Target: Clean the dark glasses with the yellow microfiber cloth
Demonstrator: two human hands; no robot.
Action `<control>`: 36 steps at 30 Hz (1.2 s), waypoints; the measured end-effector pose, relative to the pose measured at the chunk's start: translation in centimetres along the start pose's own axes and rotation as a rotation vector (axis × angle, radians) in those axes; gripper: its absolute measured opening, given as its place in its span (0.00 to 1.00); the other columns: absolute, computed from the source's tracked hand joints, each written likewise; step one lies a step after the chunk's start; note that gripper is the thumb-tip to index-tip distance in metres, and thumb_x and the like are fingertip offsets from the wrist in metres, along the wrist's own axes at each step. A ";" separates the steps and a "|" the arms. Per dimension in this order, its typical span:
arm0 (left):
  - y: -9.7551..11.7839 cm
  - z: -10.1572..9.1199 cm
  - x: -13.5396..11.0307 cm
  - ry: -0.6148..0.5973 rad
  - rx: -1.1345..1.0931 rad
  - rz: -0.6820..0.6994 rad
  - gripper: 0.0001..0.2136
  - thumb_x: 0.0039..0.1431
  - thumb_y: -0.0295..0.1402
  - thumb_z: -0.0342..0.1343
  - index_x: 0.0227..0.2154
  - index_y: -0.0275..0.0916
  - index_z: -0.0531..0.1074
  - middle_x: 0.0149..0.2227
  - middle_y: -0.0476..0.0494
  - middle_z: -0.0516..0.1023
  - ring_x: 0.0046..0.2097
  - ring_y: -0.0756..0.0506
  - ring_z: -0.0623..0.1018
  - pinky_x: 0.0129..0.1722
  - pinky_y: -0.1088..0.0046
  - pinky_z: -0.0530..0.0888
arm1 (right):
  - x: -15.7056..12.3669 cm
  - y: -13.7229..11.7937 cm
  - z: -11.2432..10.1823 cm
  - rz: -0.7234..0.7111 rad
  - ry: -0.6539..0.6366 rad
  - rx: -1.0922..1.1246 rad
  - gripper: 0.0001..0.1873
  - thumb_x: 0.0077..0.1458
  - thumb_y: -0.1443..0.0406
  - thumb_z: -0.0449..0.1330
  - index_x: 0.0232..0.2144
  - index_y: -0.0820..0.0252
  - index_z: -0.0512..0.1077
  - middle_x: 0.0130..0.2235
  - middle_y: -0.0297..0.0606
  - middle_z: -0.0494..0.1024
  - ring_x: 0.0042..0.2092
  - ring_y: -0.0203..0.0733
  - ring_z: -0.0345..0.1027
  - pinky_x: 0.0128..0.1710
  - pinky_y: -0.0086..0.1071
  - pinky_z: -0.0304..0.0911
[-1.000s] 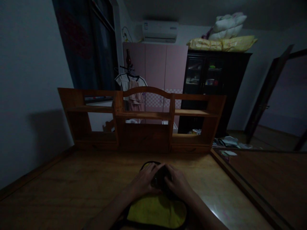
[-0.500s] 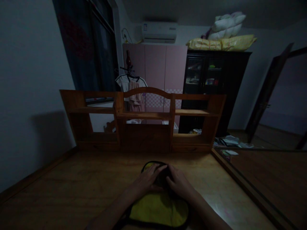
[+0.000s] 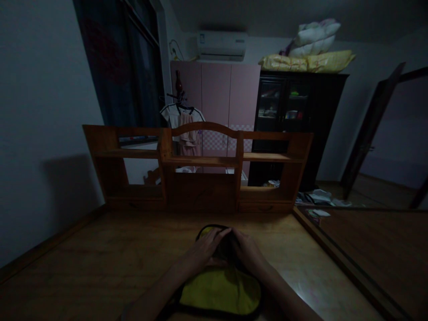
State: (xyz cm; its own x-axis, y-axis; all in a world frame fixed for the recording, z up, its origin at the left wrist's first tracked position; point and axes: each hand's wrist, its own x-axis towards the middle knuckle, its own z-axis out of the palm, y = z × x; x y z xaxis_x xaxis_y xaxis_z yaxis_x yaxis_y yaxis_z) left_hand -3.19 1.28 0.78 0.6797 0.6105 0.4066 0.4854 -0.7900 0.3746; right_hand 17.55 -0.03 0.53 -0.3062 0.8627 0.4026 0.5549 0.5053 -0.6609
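Observation:
A yellow-green cloth item with black edging (image 3: pixel 219 292) lies at the near middle of the wooden desk; its exact kind is unclear in the dim light. My left hand (image 3: pixel 209 247) is closed on its upper part, the fingers bent over a dark section between the hands. From the other side, my right hand (image 3: pixel 245 249) grips the same dark section, thumb inward. The fingertips of both hands nearly meet at the top. What lies beneath my palms is hidden.
The wooden desk top (image 3: pixel 133 249) spreads around the cloth. Behind it stands a wooden shelf unit (image 3: pixel 203 161) with small drawers. A raised edge (image 3: pixel 329 254) runs along the right side, and a wall (image 3: pixel 43 178) borders the left. Farther back are a pink wardrobe (image 3: pixel 216 96) and a dark cabinet (image 3: pixel 329 102).
My right thumb and fingers have shifted slightly on the dark section, which shows a little differently between the hands. The cloth stays in place, and the view has moved very slightly.

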 end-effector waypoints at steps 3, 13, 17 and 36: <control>-0.1 0.1 0.0 0.005 -0.015 -0.005 0.47 0.51 0.41 0.67 0.66 0.54 0.41 0.58 0.38 0.63 0.57 0.36 0.68 0.55 0.55 0.67 | 0.0 -0.1 0.2 0.009 0.014 0.034 0.15 0.63 0.67 0.47 0.49 0.56 0.69 0.41 0.41 0.80 0.41 0.44 0.75 0.40 0.33 0.66; 0.2 -0.3 0.1 -0.014 -0.006 -0.051 0.48 0.47 0.44 0.68 0.65 0.54 0.44 0.54 0.40 0.64 0.53 0.36 0.70 0.52 0.57 0.69 | 0.0 -0.3 0.1 0.022 -0.005 0.009 0.14 0.64 0.67 0.47 0.47 0.56 0.70 0.38 0.40 0.81 0.36 0.43 0.76 0.35 0.30 0.65; 0.2 -0.4 0.0 -0.014 -0.023 -0.049 0.47 0.47 0.46 0.68 0.65 0.54 0.46 0.54 0.41 0.64 0.53 0.37 0.69 0.52 0.58 0.69 | 0.0 -0.3 0.1 0.044 -0.027 -0.048 0.15 0.64 0.67 0.47 0.49 0.57 0.68 0.39 0.41 0.81 0.36 0.43 0.76 0.34 0.30 0.64; -0.3 0.2 -0.1 0.000 0.013 -0.078 0.49 0.39 0.41 0.71 0.63 0.51 0.48 0.54 0.40 0.66 0.53 0.35 0.70 0.52 0.56 0.69 | -0.7 -0.8 -0.3 -0.058 -0.044 -0.062 0.29 0.50 0.72 0.54 0.56 0.58 0.63 0.44 0.43 0.78 0.44 0.46 0.72 0.44 0.35 0.65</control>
State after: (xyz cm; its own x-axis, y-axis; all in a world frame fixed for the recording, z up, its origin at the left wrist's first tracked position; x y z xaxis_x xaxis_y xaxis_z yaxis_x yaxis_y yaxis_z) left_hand -3.31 1.50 0.50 0.6395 0.6701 0.3767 0.5441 -0.7407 0.3940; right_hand 17.55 -0.98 0.95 -0.3723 0.8327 0.4099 0.5817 0.5535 -0.5960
